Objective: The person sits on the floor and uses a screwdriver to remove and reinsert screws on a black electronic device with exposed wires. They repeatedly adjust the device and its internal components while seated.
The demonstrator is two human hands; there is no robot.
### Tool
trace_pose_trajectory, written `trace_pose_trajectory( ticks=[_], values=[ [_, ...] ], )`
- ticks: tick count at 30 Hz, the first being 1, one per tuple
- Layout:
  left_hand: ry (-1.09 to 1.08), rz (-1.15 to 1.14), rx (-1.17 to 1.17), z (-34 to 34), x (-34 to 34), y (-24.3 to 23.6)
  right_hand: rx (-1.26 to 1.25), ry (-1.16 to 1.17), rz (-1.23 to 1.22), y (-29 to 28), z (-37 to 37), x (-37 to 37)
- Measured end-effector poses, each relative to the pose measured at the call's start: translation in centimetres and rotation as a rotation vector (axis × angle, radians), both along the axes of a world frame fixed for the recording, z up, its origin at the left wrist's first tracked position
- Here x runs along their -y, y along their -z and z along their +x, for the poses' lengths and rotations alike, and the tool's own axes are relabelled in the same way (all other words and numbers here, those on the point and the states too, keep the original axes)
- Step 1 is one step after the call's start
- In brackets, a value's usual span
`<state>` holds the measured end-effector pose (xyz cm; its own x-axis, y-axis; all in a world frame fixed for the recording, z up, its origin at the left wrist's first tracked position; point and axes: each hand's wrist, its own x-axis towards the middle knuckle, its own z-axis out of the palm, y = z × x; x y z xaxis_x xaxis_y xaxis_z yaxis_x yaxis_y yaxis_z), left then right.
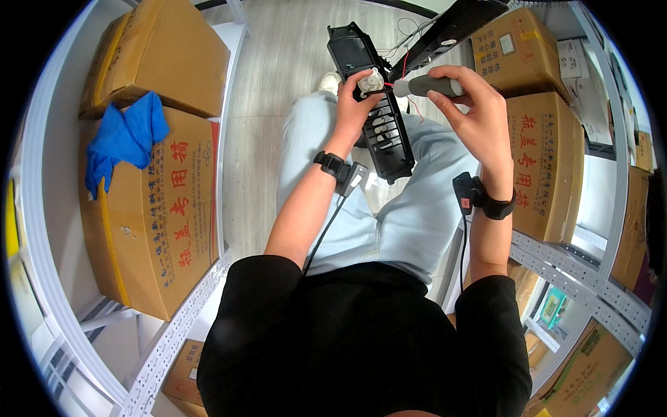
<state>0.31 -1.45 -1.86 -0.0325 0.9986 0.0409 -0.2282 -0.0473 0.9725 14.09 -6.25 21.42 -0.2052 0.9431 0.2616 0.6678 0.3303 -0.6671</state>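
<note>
My left hand (pixel 352 105) grips a long black plastic housing (pixel 394 156) with a slotted grille, its fingers around a white round part (pixel 370 82) near the housing's middle. My right hand (pixel 469 111) is closed on a grey-handled tool (pixel 432 86); the tool's lighter front end points at the white part, by a red wire. Whether its tip touches is too small to tell. A second long black panel (pixel 448 38) slants up to the right, with thin wires between it and the housing. The housing is held over my light jeans (pixel 313 125).
Cardboard boxes (pixel 149 229) stand on a white rack at the left, a blue cloth (pixel 128 139) draped over one. More boxes (pixel 545 170) fill a rack (pixel 597 292) at the right. A pale plank floor (pixel 250 90) shows between the racks.
</note>
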Motion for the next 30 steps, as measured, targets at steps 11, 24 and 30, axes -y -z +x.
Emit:
trace_pose_trajectory(
  ticks=[11, 24, 30],
  values=[
    [0.001, -0.011, -0.004, -0.2, 0.1, -0.2, 0.065, -0.037, 0.036, 0.0, -0.5, -0.2],
    [0.034, -0.047, 0.082, -0.2, -0.1, 0.7, 0.410, 0.032, 0.138, 0.5, -2.4, -1.4],
    [0.007, -0.058, 0.064, 0.0, 0.1, 0.1, 0.157, -0.081, 0.084, 0.9, -2.6, -1.8]
  ],
)
